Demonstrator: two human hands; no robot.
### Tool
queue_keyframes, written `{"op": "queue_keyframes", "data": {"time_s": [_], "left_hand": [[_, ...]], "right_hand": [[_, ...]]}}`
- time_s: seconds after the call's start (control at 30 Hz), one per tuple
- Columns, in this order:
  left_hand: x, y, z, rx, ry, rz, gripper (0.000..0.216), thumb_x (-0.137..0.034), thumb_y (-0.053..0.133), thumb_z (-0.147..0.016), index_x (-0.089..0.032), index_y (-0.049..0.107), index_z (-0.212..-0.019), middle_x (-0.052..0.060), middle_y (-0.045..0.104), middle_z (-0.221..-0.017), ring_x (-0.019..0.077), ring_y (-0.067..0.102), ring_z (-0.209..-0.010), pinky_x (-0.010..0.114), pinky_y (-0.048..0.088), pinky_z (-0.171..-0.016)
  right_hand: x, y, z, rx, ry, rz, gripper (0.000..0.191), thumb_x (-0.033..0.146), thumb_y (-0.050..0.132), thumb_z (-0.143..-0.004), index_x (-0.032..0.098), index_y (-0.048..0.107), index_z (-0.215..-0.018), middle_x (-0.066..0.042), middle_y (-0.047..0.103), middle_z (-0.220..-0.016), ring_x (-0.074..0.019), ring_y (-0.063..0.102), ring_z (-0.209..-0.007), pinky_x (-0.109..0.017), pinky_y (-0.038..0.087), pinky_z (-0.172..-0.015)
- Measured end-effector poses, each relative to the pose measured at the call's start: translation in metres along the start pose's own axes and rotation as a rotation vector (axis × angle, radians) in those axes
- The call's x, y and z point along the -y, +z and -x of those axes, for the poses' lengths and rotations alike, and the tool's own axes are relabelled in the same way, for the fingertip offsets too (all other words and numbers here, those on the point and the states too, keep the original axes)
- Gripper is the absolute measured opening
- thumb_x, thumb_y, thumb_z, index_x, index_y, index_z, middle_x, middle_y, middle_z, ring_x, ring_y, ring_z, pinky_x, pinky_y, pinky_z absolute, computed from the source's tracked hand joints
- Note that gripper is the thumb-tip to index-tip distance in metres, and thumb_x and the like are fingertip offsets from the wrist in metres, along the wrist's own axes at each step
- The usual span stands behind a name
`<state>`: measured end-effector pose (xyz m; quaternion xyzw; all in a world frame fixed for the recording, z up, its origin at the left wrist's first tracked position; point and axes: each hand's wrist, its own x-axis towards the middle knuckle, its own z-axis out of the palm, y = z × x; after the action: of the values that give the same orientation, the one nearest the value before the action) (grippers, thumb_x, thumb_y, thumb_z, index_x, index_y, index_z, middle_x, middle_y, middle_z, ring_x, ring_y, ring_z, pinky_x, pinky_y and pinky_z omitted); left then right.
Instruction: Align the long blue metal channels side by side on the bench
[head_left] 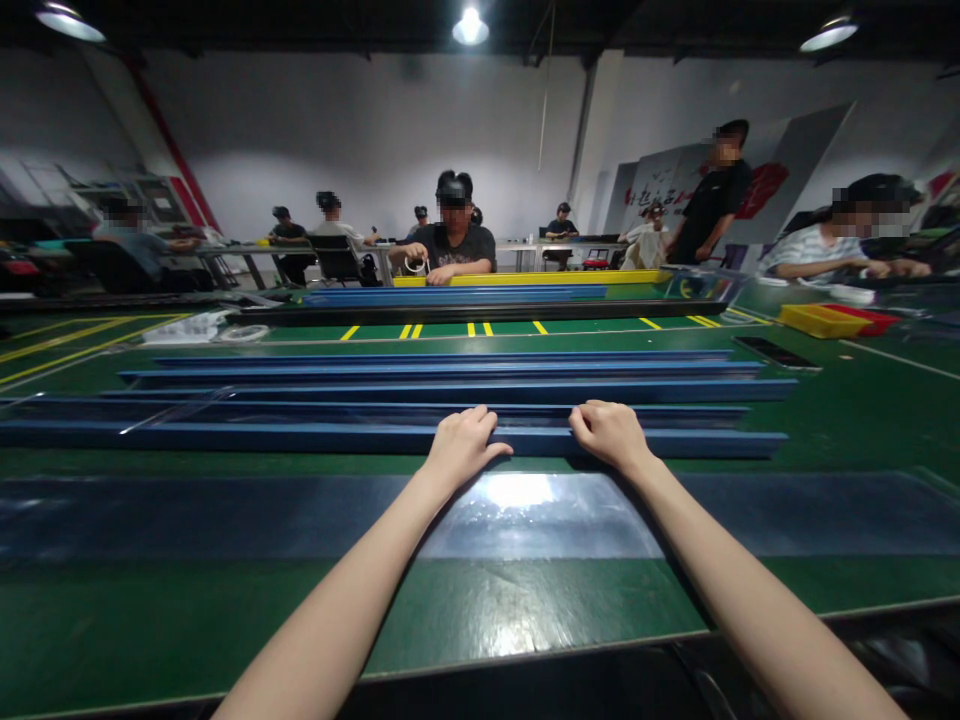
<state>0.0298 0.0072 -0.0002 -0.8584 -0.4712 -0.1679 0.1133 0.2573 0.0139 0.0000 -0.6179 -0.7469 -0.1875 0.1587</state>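
Observation:
Several long blue rails lie side by side across the green table (150,620). My left hand (461,445) and my right hand (609,432) both rest on the nearest blue rail (225,436), fingers curled over its far edge and thumbs on the near side. The two hands sit close together near the rail's middle. A glossy dark strip (187,515) runs across the table just in front of the rail, under my forearms.
More blue rails (450,295) and a yellow strip (525,279) lie at the far side, where a seated person (450,240) works. Yellow and red trays (832,320) sit far right, a dark phone-like slab (776,352) nearer. Other people sit and stand around.

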Motion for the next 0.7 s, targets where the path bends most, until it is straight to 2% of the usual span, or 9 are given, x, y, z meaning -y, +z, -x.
{"op": "queue_keyframes", "data": {"time_s": [0.23, 0.53, 0.7], "left_hand": [[-0.002, 0.001, 0.001, 0.004, 0.062, -0.036, 0.037, -0.052, 0.052, -0.076, -0.016, 0.053, -0.085, 0.004, 0.059, -0.085, 0.0185, 0.055, -0.082, 0.027, 0.038, -0.067], [0.001, 0.001, 0.000, 0.001, 0.046, -0.010, 0.036, -0.049, 0.055, -0.075, -0.016, 0.052, -0.089, 0.005, 0.061, -0.089, 0.0191, 0.055, -0.085, 0.028, 0.037, -0.070], [0.002, -0.001, 0.000, 0.041, 0.023, -0.024, 0.036, -0.049, 0.056, -0.075, -0.016, 0.053, -0.091, 0.006, 0.062, -0.090, 0.0196, 0.056, -0.086, 0.028, 0.038, -0.070]], "right_hand": [[-0.010, 0.000, 0.001, -0.020, 0.029, 0.033, 0.043, 0.030, 0.032, -0.081, 0.016, 0.064, -0.056, -0.007, 0.065, -0.065, -0.0139, 0.055, -0.054, -0.026, 0.025, -0.050], [-0.052, 0.001, 0.008, -0.049, 0.020, 0.003, 0.043, 0.031, 0.030, -0.078, 0.017, 0.058, -0.048, -0.008, 0.063, -0.057, -0.0139, 0.051, -0.050, -0.026, 0.027, -0.051], [-0.068, 0.004, 0.012, -0.085, 0.093, 0.030, 0.042, 0.033, 0.031, -0.076, 0.018, 0.054, -0.044, -0.008, 0.062, -0.055, -0.0149, 0.051, -0.050, -0.026, 0.026, -0.051]]}}
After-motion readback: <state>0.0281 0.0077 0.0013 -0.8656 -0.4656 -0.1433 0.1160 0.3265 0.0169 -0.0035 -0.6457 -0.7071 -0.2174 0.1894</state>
